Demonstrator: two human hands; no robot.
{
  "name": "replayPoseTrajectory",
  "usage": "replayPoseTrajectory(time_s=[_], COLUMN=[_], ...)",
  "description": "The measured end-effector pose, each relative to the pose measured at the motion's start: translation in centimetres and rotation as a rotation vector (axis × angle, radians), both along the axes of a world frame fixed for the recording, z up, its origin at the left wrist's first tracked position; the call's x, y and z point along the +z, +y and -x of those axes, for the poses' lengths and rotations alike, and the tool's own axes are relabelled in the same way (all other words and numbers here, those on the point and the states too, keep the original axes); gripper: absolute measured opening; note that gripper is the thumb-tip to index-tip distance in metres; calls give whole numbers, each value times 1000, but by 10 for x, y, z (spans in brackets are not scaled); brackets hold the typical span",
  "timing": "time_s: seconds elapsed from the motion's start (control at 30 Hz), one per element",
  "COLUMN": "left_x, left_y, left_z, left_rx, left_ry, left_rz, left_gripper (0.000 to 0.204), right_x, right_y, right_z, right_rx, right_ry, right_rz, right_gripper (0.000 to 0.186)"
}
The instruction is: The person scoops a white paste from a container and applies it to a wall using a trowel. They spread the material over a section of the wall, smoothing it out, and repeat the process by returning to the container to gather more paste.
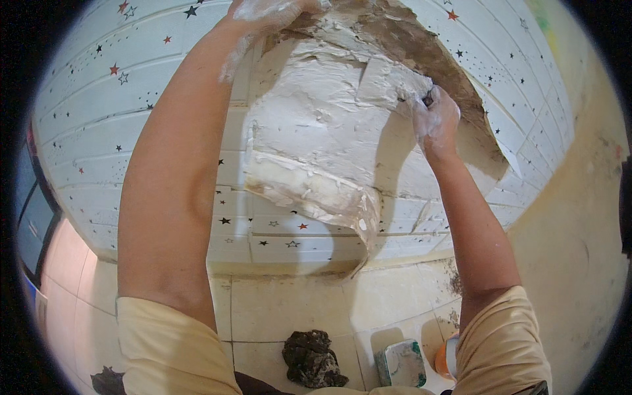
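A pale wall covering printed with stars [148, 79] surrounds a rough, torn area of white plaster [309, 99] with brown edges [454, 72]. Below this area a loose, curling strip [316, 191] of covering hangs down. My plaster-smeared left hand [273, 10] is at the patch's top edge, its fingers partly cut off by the picture. My right hand [434, 122], also white with plaster, is closed on a small dark tool [428, 99] against the patch's right part; the tool's working end is hard to make out.
The tiled floor [263, 296] along the wall's foot holds a dark crumpled lump [311, 355], a plaster-smeared rectangular tub [401, 365] and an orange container [444, 359] partly behind my right arm. A dark-framed panel [33, 217] stands at far left, a plain beige surface [573, 250] at right.
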State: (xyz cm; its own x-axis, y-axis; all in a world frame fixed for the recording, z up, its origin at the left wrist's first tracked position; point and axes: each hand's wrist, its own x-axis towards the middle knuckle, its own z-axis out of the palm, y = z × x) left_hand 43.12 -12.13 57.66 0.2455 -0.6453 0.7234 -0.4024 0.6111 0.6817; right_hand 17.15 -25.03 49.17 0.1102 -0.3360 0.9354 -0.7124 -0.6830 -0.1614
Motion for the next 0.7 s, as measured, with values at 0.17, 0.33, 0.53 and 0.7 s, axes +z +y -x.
replayPoseTrajectory(time_s=[0.17, 0.33, 0.53, 0.7], left_x=[-3, -3, 0, -15], left_y=[16, -1, 16, 11], left_z=[19, 12, 19, 24], left_rx=[82, -24, 159, 47], left_ry=[35, 70, 5, 77], left_rz=[32, 23, -2, 63], left_gripper=[7, 7, 5, 7], right_x=[-2, -12, -7, -4], right_y=[-25, -34, -8, 50], right_z=[27, 73, 137, 98], right_rx=[-31, -208, 292, 356], right_ry=[10, 77, -251, -149], right_rz=[-120, -213, -511, -478], right_gripper=[30, 33, 20, 18])
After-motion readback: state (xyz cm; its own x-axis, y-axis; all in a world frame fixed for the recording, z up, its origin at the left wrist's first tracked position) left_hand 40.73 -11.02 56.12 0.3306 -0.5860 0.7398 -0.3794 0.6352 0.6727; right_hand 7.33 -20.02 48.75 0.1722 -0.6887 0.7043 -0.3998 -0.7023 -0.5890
